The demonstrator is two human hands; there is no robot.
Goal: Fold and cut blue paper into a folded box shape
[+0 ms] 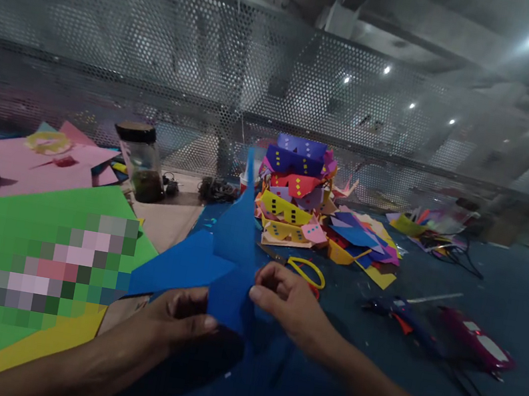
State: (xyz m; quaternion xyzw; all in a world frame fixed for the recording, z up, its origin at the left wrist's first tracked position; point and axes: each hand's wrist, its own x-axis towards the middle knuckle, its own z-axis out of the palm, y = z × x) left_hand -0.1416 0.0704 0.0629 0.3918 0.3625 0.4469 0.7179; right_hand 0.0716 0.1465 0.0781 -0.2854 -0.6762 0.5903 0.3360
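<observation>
A folded piece of blue paper (230,246) stands up from the dark blue table, its point rising toward the back. My left hand (184,316) pinches its lower edge from the left. My right hand (285,299) pinches the same lower part from the right, thumb against the fold. Both hands meet at the bottom of the paper near the middle of the view.
Green (30,267), yellow and pink (16,163) sheets lie at the left. A jar with a black lid (141,160) stands behind them. A heap of coloured folded paper pieces (305,198) sits behind the hands, yellow-handled scissors (305,271) before it. Glue-gun-like tools (469,337) lie right. A perforated metal wall runs along the back.
</observation>
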